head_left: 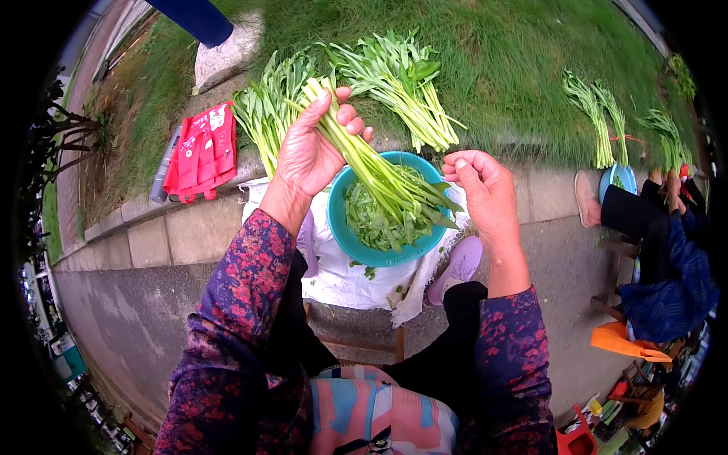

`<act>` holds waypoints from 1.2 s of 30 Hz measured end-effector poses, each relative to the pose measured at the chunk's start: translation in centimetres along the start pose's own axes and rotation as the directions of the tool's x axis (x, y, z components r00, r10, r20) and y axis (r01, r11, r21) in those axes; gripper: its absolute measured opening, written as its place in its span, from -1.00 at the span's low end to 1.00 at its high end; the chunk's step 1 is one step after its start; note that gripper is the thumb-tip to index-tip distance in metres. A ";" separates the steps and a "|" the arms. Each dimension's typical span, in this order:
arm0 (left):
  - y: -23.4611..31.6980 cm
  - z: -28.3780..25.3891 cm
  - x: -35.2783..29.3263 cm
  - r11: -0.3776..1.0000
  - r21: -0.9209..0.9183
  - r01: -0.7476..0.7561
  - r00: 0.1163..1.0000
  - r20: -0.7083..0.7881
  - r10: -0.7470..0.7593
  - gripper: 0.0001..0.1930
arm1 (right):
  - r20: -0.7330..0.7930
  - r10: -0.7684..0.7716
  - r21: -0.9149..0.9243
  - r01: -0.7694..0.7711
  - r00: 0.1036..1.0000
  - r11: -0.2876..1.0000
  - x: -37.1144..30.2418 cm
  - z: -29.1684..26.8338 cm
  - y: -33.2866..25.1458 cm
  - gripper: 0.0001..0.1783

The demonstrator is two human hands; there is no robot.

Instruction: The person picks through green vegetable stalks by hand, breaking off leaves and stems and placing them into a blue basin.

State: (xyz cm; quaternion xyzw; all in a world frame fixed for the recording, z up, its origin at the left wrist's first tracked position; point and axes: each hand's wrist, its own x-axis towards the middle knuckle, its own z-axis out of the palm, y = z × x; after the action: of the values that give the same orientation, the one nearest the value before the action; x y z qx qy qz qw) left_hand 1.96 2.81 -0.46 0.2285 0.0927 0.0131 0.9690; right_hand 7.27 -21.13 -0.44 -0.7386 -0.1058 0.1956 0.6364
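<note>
My left hand (312,148) is wrapped round the stems of a bunch of water spinach (371,178), pale cut ends up and leaves slanting down to the right. The bunch hangs over a teal plastic basin (341,236) that holds loose picked green leaves (368,216). To the right of the basin's rim my right hand (485,186) is raised, thumb and fingertips pinched together. Whatever is in that pinch, if anything, is too small to make out. Beneath the basin a white cloth (345,287) is spread, with leaf scraps on it.
Two more bunches, left greens (265,106) and right greens (402,87), lie along the grassy kerb. A red bag (203,152) sits at the left. My lilac shoes (464,262) flank the basin. Further right, another person in blue (671,280) sits by a blue basin (618,178).
</note>
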 end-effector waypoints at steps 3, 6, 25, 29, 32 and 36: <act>0.3 -0.4 -0.1 0.998 0.064 0.016 0.999 -0.043 -0.013 -0.71 | -0.073 -0.001 0.030 0.003 0.997 1.000 -0.1 -0.2 -0.4 -0.78; 0.2 -0.4 -0.1 0.995 0.100 0.018 0.999 -0.042 -0.014 -0.76 | -0.078 0.002 0.039 0.001 0.997 0.999 -0.2 -0.4 -0.3 -0.81; 2.4 -0.4 -0.2 0.994 -0.097 0.046 0.942 0.337 -0.011 -0.59 | 0.112 0.029 0.069 -0.037 0.993 0.997 -0.8 1.1 -0.2 -0.82; 1.9 -0.4 0.2 0.996 -0.083 0.026 0.979 0.201 -0.008 -0.64 | 0.163 0.061 0.151 -0.086 0.985 0.985 -1.0 1.8 -1.0 -0.87; 1.7 -0.4 0.3 0.998 -0.047 0.046 0.977 0.210 -0.035 -0.59 | 0.253 0.047 0.094 -0.073 0.966 0.993 -1.3 3.1 -1.5 -0.84; 1.4 -0.1 0.2 0.999 -0.009 0.050 0.982 0.182 -0.048 -0.60 | 0.388 -0.004 -0.115 0.053 0.922 0.992 -1.5 3.7 -0.8 -0.80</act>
State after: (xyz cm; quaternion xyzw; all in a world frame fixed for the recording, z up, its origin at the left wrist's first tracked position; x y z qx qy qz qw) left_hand 2.12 4.08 0.07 0.2200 0.0096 -0.0311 0.9750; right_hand 4.45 -18.32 0.19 -0.7218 -0.2517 0.3213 0.5590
